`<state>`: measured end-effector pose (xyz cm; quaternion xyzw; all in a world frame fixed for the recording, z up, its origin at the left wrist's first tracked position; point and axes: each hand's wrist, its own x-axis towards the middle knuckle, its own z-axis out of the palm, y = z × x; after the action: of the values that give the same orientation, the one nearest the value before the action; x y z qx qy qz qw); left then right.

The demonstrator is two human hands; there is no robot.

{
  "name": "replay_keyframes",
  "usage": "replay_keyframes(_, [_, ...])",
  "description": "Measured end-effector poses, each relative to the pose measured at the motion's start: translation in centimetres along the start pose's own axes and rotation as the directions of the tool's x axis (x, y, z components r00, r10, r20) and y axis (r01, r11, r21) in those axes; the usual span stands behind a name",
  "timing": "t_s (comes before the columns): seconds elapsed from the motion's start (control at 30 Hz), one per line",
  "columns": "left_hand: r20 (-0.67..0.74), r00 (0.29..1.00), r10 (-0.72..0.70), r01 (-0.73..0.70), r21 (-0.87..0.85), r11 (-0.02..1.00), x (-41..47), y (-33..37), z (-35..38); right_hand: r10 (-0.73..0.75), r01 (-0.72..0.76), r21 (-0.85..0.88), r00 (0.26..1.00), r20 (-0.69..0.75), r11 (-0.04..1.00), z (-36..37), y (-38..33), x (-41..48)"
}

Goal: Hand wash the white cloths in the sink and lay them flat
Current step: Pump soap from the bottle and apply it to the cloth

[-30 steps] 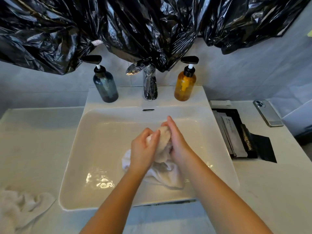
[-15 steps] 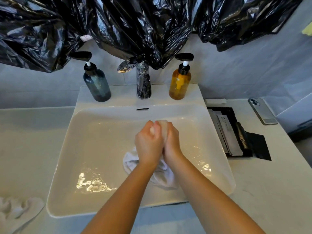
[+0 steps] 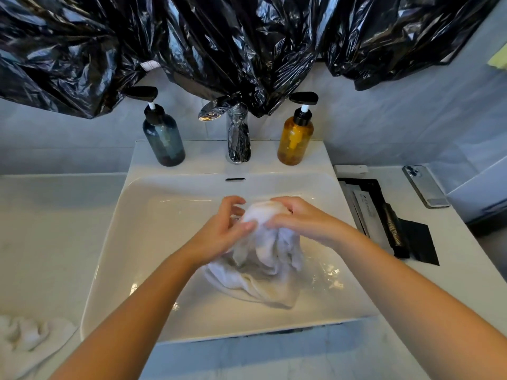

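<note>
White cloth (image 3: 263,250) sits bunched in a white rectangular sink (image 3: 164,215) set into a pale counter (image 3: 55,229). Crumpled black plastic sheeting (image 3: 219,37) hangs across the wall above. The left hand (image 3: 219,234) and right hand (image 3: 304,220) both curl their fingers round the cloth's gathered top, and its lower folds trail onto the wet basin floor. A grey-blue pump bottle (image 3: 164,141) and an amber pump bottle (image 3: 295,141) flank the faucet (image 3: 238,138). A black tray (image 3: 384,193) at right holds flat packets. A second cloth (image 3: 27,335) lies crumpled on the counter at left.

Bare forearms; left grip (image 3: 220,233), right grip (image 3: 303,219) bare too.
</note>
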<state>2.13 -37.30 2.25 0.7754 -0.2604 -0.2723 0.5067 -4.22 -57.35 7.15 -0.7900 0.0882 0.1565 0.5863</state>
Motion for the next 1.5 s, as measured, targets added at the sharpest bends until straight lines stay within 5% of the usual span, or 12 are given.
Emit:
replay_keyframes(0.1, [-0.032,0.996,-0.078,0.080,0.070,0.994,-1.0,-1.9,0.3,-0.021,0.055,0.303,0.994,-0.112,0.951,-0.8,0.8,-0.7])
replay_keyframes(0.3, [-0.142,0.987,0.073,-0.130,-0.445,0.886,-1.6,0.9,-1.9,0.073,-0.039,0.436,0.995,-0.062,0.899,-0.6,1.1,-1.0])
replay_keyframes(0.5, [-0.505,0.861,-0.059,-0.036,-0.175,0.984,-0.4,4.4,3.2,0.324,-0.016,0.667,0.883,-0.341,0.745,7.1,-0.9,2.5])
replay_keyframes(0.57, [-0.595,0.790,-0.145,0.057,-0.164,0.985,1.0,4.4,3.5,0.314,0.015,0.594,0.838,-0.447,0.804,8.6,-0.8,2.5])
replay_keyframes(0.7, [-0.522,0.808,-0.272,0.179,-0.223,0.958,2.7,2.8,2.0,0.300,0.012,0.551,0.830,-0.471,0.834,9.4,-0.2,0.6])
replay_keyframes(0.83, [-0.507,0.837,-0.208,0.100,-0.231,0.968,0.4,3.7,4.0,0.358,0.133,0.677,0.766,-0.533,0.724,7.0,-0.3,2.1])
replay_keyframes(0.97, [-0.580,0.791,-0.193,0.122,-0.159,0.980,2.1,4.4,3.9,0.328,0.083,0.626,0.794,-0.511,0.776,8.7,-0.5,2.2])
replay_keyframes(1.17, [-0.115,0.980,-0.164,0.150,-0.124,0.981,0.5,-0.2,1.3,0.219,0.224,0.638,0.813,-0.539,0.737,4.9,-1.8,-0.1])
replay_keyframes(1.23, [0.072,0.979,-0.189,0.186,0.049,0.981,-1.1,-0.9,1.6,0.210,0.230,0.648,0.823,-0.527,0.726,3.1,-2.4,-0.6])
replay_keyframes(1.3, [0.059,0.986,-0.159,0.162,-0.059,0.985,-1.9,-0.6,0.9,0.183,0.207,0.632,0.850,-0.495,0.747,1.4,-2.3,-1.4])
replay_keyframes(1.4, [0.002,0.998,-0.064,0.061,-0.326,0.944,-2.7,1.9,-2.2,0.051,0.088,0.327,0.917,-0.395,0.941,-1.5,-0.9,-2.9])
replay_keyframes(1.5, [0.089,0.996,0.029,-0.006,-0.252,0.968,-3.1,5.9,-4.4,0.074,-0.076,-0.084,0.997,-0.037,0.994,-2.3,-0.6,-4.2])
